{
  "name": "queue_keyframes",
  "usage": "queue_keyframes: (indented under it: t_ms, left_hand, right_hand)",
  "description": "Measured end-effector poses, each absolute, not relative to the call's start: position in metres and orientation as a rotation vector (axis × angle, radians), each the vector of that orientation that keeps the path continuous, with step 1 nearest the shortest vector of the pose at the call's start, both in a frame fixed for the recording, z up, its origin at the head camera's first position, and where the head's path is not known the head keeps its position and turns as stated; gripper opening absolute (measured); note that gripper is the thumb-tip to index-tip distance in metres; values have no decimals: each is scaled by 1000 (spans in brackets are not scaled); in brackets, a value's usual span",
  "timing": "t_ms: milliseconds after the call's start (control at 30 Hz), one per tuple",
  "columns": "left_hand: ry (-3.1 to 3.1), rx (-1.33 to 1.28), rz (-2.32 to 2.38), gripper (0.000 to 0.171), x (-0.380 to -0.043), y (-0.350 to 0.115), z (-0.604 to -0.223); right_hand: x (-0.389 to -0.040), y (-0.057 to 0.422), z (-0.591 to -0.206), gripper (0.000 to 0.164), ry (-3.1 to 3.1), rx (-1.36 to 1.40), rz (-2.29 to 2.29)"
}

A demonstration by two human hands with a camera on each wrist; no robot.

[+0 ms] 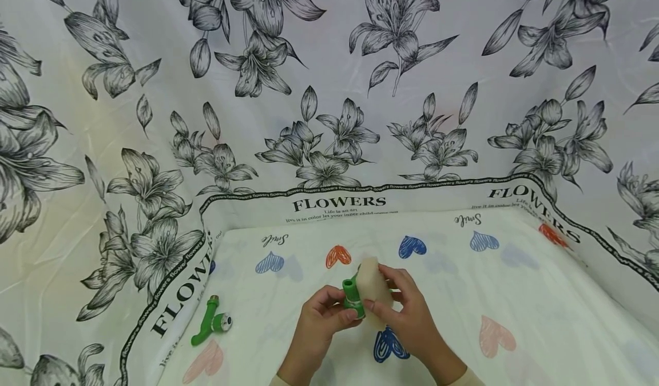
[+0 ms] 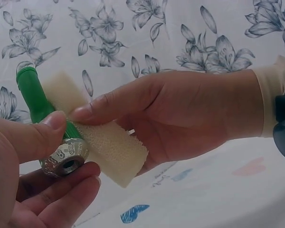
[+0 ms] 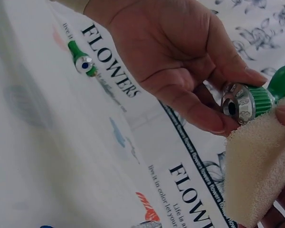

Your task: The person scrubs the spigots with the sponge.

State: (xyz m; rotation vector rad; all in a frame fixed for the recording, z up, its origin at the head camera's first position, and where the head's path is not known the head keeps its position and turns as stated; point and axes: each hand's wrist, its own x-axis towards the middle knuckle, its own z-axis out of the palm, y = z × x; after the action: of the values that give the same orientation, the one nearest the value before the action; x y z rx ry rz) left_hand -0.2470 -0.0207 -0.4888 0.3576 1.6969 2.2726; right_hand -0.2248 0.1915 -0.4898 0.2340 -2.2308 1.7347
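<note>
My left hand (image 1: 326, 313) grips a green faucet (image 1: 351, 294) around its silver knob end (image 2: 64, 159), thumb on one side and fingers beneath. The faucet's green spout (image 2: 32, 92) tilts up and away in the left wrist view. A cream, coarse-textured sponge (image 1: 374, 286) is pinched between thumb and fingers of my right hand (image 1: 412, 311). Its flat side lies against the green body of the faucet, as the right wrist view also shows with the sponge (image 3: 256, 166) below the ribbed collar (image 3: 262, 100). Part of the faucet is hidden behind the sponge.
A second green faucet (image 1: 210, 322) with a silver knob lies on the table at the left. Beneath everything is a white cloth (image 1: 437, 294) printed with hearts. A flower-printed curtain (image 1: 329, 117) stands at the back and along both sides.
</note>
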Motion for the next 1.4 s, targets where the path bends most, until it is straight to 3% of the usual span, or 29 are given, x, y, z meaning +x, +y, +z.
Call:
queue_keyframes:
  t_ms: [333,767,1100,1400]
  left_hand:
    - [1667,374,2263,29,-244,-22,-489]
    - [1746,336,2285,26,-242,-18,-487]
    - [1740,283,2331,47,-246,-18,-492]
    - [1693,315,2392,48,-245,-19,-495]
  right_hand:
    - [-231,194,-495,68,-2252,73,1613]
    - [-225,190,-494,67,-2210,96,1734]
    - [-215,179,-491,65,-2289,275,1770]
    - [-210,175,-488,66,-2309,477,1697]
